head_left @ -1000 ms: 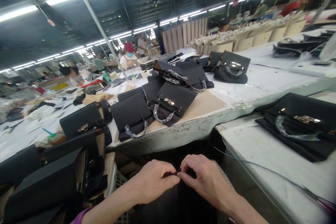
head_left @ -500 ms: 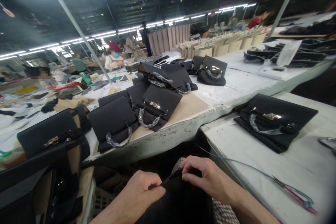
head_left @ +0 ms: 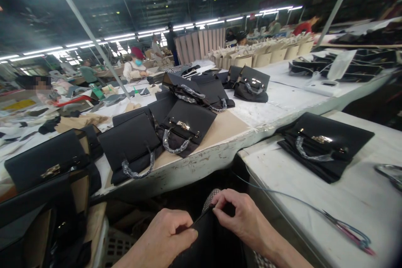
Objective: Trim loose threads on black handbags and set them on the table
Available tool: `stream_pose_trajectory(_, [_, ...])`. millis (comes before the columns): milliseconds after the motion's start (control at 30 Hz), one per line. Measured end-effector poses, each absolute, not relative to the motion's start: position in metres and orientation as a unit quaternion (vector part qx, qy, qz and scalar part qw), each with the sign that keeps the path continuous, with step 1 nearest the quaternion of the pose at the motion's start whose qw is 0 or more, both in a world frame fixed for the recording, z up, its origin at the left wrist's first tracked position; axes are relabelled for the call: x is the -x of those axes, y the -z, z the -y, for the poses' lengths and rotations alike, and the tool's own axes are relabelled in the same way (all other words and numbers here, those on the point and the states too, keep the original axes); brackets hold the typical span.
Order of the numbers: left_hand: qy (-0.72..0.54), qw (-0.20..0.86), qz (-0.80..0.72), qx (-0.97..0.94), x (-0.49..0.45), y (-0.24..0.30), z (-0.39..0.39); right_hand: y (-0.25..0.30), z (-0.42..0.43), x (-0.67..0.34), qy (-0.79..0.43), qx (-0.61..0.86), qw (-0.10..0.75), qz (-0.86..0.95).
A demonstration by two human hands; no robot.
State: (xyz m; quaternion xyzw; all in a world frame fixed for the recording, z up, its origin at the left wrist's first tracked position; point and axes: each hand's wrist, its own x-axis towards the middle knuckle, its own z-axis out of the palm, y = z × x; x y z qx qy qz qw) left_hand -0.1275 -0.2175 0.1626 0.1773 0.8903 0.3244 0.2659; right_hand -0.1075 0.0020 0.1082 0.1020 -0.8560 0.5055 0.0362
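On the lap, at the bottom of the view, lies a black handbag (head_left: 205,243), only partly visible. My left hand (head_left: 171,232) pinches its upper edge between thumb and fingers. A short way to the right, my right hand (head_left: 237,213) pinches the same edge at its far corner. The stretch of edge between the two hands is pulled straight. Checked cloth (head_left: 211,199) shows behind and beside the bag. The bag's lower part runs out of the frame.
A black handbag with a wrapped handle (head_left: 333,142) lies on the right table (head_left: 282,176), near thread snips (head_left: 345,230) on a blue cord. Several black bags (head_left: 188,123) lie on the long table (head_left: 201,163). A white plastic basket (head_left: 117,245) stands lower left. Co-workers sit farther back.
The view has shifted slightly. My right hand has moved a little to the left and down along with the bag; both hands keep pinching its edge.
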Motion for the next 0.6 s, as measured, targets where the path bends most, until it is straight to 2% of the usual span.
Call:
stream_pose_trajectory(300, [-0.316, 0.262, -0.89, -0.197, 0.138, -0.159, 0.212, -0.112, 0.007, 0.103, -0.53, -0.04, 0.039, 0.846])
stream_pose_trajectory(433, [-0.335, 0.225, -0.875, -0.268, 0.149, -0.159, 0.195, -0.114, 0.008, 0.101, -0.536, -0.041, 0.042, 0.842])
stream_pose_trajectory(600, [-0.298, 0.182, -0.877, -0.329, 0.154, -0.153, 0.188, -0.113, 0.006, 0.1, -0.539, -0.05, 0.032, 0.841])
